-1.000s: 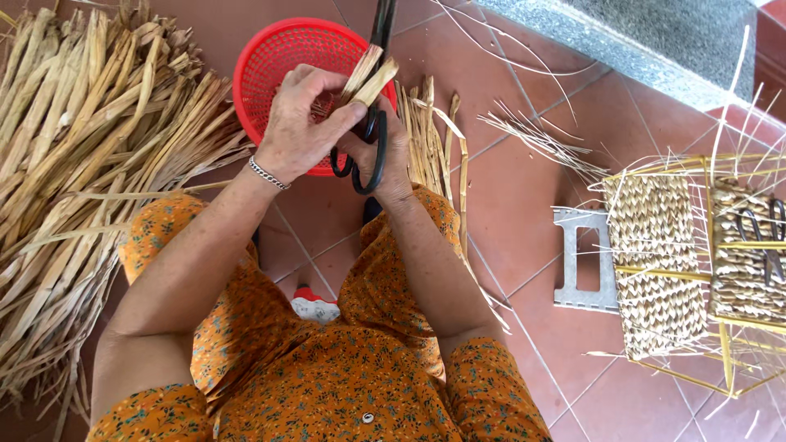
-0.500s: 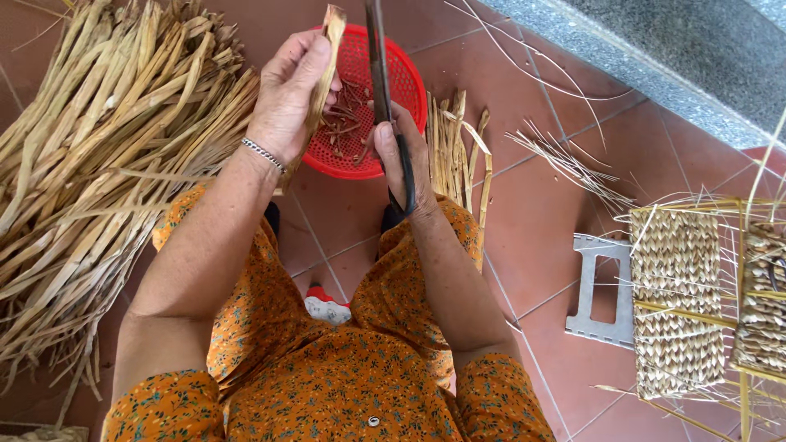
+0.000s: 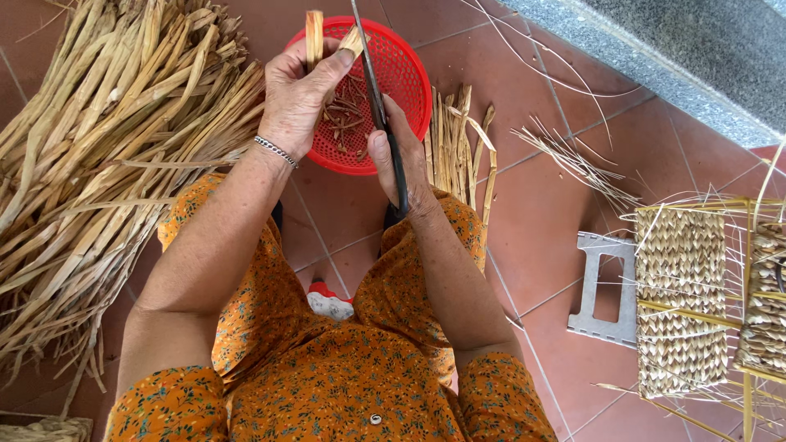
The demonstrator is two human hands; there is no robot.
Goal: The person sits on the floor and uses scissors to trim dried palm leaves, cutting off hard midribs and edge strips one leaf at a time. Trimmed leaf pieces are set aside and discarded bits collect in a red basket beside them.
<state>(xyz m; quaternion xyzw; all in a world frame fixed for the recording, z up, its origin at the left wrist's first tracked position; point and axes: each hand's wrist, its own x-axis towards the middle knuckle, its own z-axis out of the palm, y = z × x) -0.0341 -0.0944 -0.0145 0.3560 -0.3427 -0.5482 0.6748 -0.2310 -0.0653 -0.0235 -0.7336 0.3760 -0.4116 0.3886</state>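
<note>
1 head-worn view, steeply downward, close over lap and tiled floor point(image 3: 565, 237).

A home weaving spot: terracotta tile floor point(image 3: 540, 213), heaped dried reeds point(image 3: 106, 139), half-woven baskets point(image 3: 679, 295) on frames.

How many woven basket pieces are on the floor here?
3: one tall woven panel at right, another woven piece beside it at the right edge, cut off, and a woven corner at bottom left. More may lie out of frame.
</note>
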